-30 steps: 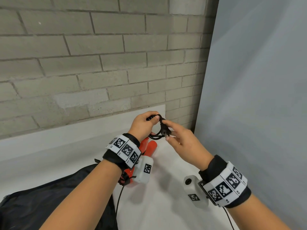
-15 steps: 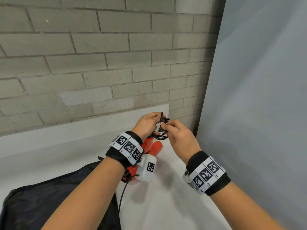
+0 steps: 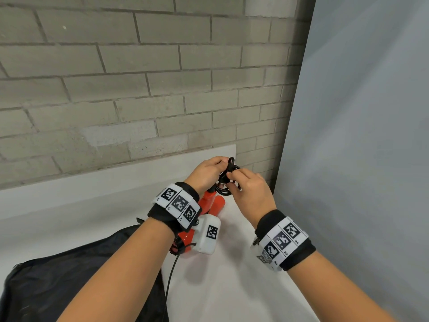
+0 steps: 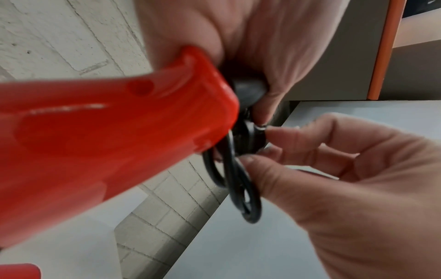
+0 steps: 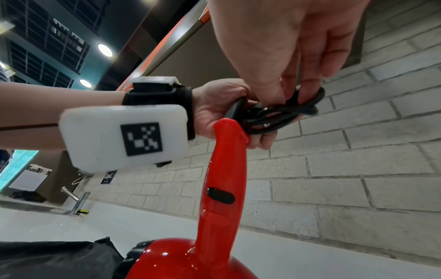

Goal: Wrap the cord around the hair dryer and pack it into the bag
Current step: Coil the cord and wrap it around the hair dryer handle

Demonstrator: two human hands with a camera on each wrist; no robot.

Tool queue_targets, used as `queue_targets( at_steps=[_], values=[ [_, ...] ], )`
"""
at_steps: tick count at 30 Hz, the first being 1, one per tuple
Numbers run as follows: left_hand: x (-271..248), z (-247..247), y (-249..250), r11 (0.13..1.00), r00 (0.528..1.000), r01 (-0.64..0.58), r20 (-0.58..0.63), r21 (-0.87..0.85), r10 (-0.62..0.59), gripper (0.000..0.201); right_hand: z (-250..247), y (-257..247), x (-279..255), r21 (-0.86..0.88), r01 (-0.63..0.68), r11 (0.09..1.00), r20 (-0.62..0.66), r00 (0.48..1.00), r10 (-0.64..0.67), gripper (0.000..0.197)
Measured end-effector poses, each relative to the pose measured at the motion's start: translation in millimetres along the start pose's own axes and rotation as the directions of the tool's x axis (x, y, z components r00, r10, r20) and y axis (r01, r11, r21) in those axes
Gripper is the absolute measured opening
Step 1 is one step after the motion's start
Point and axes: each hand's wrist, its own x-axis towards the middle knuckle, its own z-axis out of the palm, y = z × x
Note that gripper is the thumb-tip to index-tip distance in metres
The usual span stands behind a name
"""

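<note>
Your left hand [image 3: 205,174] grips the red hair dryer [image 5: 227,169] handle end — right hand [image 3: 249,192] pinches the coiled black cord [image 5: 281,113] there.

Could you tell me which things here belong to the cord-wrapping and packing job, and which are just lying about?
Job:
hair dryer, held by left hand
cord, pinched by right hand
bag

Lying about:
tap
dark bundle beyond it

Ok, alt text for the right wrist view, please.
A left hand grips the handle end of a glossy red plastic hair dryer while the right hand pinches coiled loops of its black cord. Grey brick wall behind; black fabric bag lower left.
</note>
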Motion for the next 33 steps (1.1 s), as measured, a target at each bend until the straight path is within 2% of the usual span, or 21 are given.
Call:
queue_targets(
  at_steps=[7,11,13,15,16,17,19,23,29,31,33],
  values=[
    [-2.6,1.4,2.2,1.000,0.998,0.010,0.057,0.026,-0.012,0.027,9.1,2.2,-5.2,-0.120,0.020,0.993,-0.026,0.999,-0.024,0.012],
    [-2.5,1.7,-1.8,0.995,0.996,-0.081,-0.023,0.066,0.082,0.016,8.8,2.6,-6.8,-0.187,0.054,0.981,-0.009,0.998,-0.056,0.020],
    [-2.9,3.1,-3.0,0.990,0.992,-0.118,-0.044,0.079,0.122,0.013,10.2,2.4,-6.9,-0.121,0.020,0.993,-0.038,0.999,-0.025,0.019],
    [-4.1,3.3,-2.6,0.988,0.991,-0.126,-0.037,0.085,0.130,0.017,9.7,-0.1,-5.9,0.066,-0.106,0.992,-0.069,0.991,0.111,0.007],
    [-4.6,2.3,-2.3,0.988,0.991,-0.128,-0.028,0.085,0.130,0.018,8.3,-0.7,-5.1,0.198,-0.214,0.957,-0.032,0.974,0.225,0.010],
    [-4.7,0.9,-2.1,0.988,0.992,-0.128,-0.013,0.087,0.129,0.020,6.9,-0.7,-3.6,0.312,-0.332,0.890,0.040,0.941,0.337,0.024],
    [-6.5,-1.2,-2.2,0.988,0.991,-0.127,0.045,0.083,0.124,0.023,4.4,2.8,0.7,0.436,-0.487,0.757,0.206,0.873,0.443,0.046],
    [-10.1,-3.4,-1.7,0.991,0.986,-0.122,0.122,0.054,0.115,0.027,6.5,12.3,6.0,0.516,-0.485,0.706,0.367,0.870,0.330,0.038],
    [-14.6,-1.5,0.3,0.995,0.991,-0.094,0.095,0.040,0.090,0.019,22.0,14.5,4.7,0.530,-0.526,0.665,0.292,0.849,0.439,0.040],
    [-16.5,-0.8,1.4,0.996,0.993,-0.074,0.097,0.039,0.070,0.023,26.9,13.5,2.5,0.540,-0.541,0.645,0.340,0.841,0.420,0.038],
    [-17.6,-3.2,0.3,0.997,0.991,-0.064,0.119,0.041,0.058,0.022,26.7,10.8,0.4,0.596,-0.548,0.586,0.413,0.836,0.362,0.036]
  ],
)
